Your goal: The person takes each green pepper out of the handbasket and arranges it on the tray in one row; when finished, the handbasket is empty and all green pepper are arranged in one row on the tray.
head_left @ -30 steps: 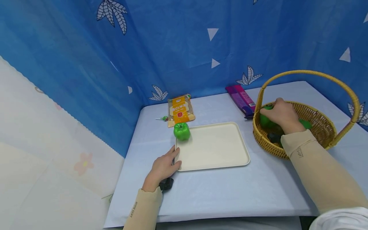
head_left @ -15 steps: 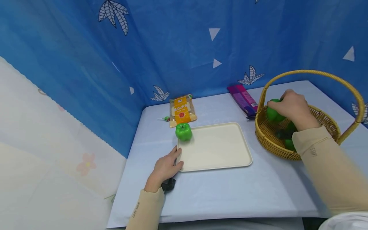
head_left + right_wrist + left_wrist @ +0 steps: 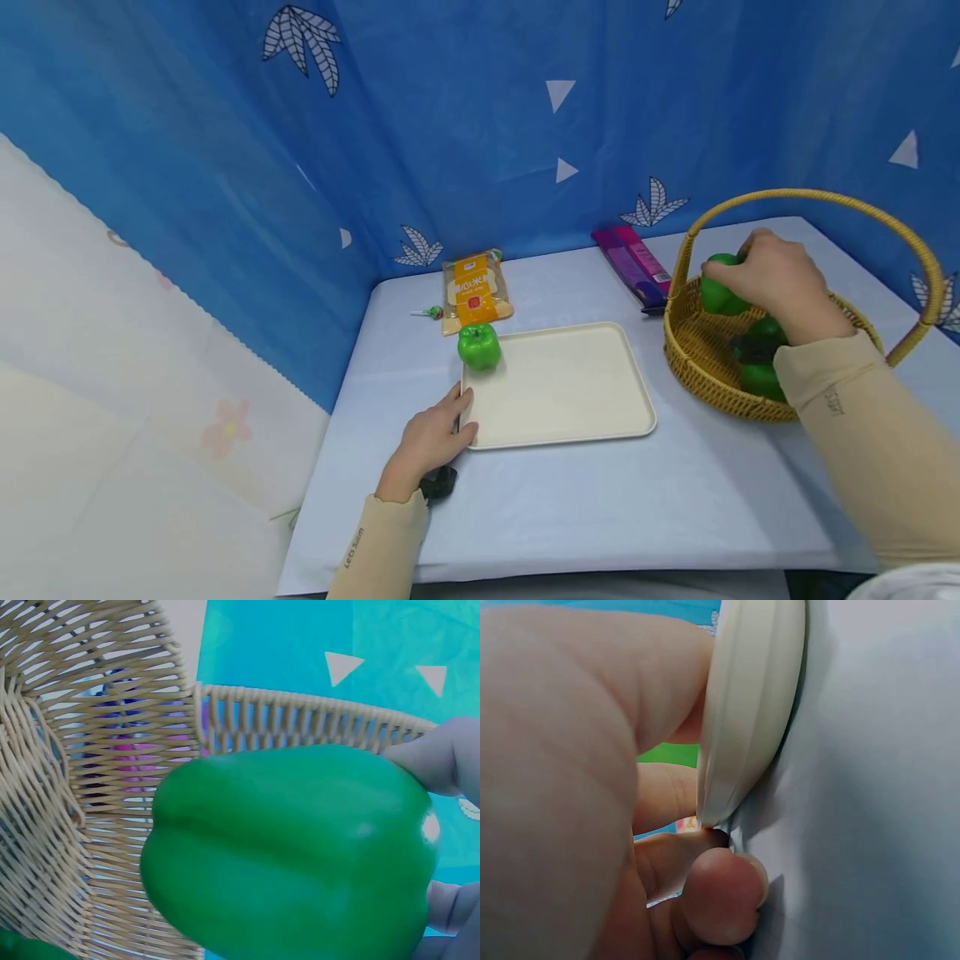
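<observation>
Right hand (image 3: 780, 275): pinched green pepper (image 3: 720, 293) at far left of basket (image 3: 696, 375).
Left hand (image 3: 431, 437): rested loosely on left edge of tray (image 3: 562, 392).
Lifting: wanted, probably, firm grip and slow rise.
Handle (image 3: 787, 193): stood in way, just left of pepper.
Tray: bore second pepper (image 3: 480, 347) at far left corner.
Beyond: noticed orange bag (image 3: 472, 287), lollipop (image 3: 434, 312), purple packet (image 3: 632, 262).

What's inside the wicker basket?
In the wicker basket, below the green pepper the right hand grips: at least one more green object. The black wrist device and sleeve cover the rest; exact count not visible.
</observation>
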Available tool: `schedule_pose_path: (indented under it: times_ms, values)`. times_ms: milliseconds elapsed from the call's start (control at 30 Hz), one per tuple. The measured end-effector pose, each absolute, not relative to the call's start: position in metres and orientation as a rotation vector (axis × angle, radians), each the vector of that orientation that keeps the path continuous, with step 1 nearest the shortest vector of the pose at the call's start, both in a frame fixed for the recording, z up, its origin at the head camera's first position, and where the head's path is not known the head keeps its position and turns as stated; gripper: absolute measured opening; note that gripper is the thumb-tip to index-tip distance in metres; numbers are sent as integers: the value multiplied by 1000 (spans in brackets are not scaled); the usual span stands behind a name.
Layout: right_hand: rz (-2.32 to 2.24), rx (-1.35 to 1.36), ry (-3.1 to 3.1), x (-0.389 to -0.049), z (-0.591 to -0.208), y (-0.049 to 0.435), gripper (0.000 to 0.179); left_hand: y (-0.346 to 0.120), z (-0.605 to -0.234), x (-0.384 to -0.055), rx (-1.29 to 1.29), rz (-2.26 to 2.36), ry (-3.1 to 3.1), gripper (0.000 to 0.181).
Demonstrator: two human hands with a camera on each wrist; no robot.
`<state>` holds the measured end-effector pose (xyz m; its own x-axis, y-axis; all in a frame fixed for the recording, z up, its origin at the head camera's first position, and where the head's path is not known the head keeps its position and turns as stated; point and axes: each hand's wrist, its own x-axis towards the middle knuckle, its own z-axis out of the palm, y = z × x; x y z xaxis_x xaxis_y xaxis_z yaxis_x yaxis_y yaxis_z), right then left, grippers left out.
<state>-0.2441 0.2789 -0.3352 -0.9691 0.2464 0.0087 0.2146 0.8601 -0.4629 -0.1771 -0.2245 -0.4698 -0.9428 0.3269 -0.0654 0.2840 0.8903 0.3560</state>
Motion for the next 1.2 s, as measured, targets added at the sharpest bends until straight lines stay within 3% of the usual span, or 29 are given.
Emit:
schedule_pose_path:
  times_ms: [233,500,633,900,1200]
  values:
    - [711,-301,-2943,-234,-323,273,75,-227,-472,-178,473,507,2933,65]
    - [751,-139,-2955,-221,-307,242,88,-229,-472,-177,471,501,2930,65]
    - [856,83,-2954,-223,-304,211,82,-230,-472,-177,468,506,2934,65]
    - [1035,530,-2825,-250,-347,145,44,-230,-474,-178,432,508,2918,66]
    - [1078,830,-2918,-273,-385,84,49,-225,-472,-179,458,512,2919,66]
